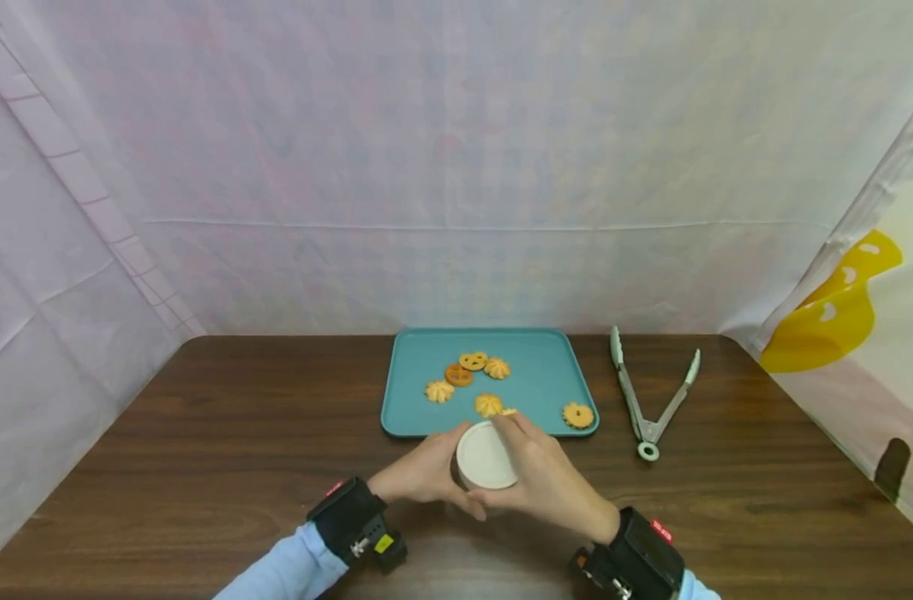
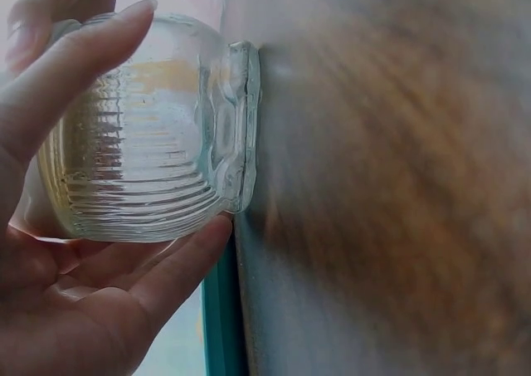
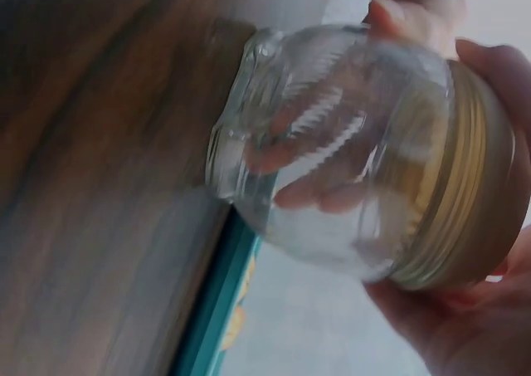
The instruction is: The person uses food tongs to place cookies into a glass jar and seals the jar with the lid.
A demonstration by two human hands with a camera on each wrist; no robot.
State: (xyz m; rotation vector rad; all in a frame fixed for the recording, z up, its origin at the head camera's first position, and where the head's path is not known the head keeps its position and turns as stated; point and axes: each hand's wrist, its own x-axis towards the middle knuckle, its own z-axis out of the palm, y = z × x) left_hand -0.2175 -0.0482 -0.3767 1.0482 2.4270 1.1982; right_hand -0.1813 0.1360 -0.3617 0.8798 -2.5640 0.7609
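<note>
Both hands are at a clear ribbed glass jar [image 2: 153, 144], standing upright at the near edge of the tray, its thick foot right at the tabletop. My left hand [image 1: 424, 469] grips the glass body, thumb on one side and fingers on the other. On top is a round pale lid [image 1: 486, 456], which my right hand [image 1: 544, 473] grips with fingers and thumb around its rim. In the right wrist view the left fingers show through the glass. Inside the jar [image 3: 328, 152] no cookies show.
Beyond the hands lies a blue-green tray [image 1: 419, 354] with several cookies, among them a pretzel-shaped one [image 1: 459, 376] and a flower-shaped one [image 1: 578, 415]. Right of the tray, metal tongs [image 1: 651, 425] lie spread on the brown wooden table [image 1: 276, 417]. Pale cloth [image 1: 456, 167] hangs behind.
</note>
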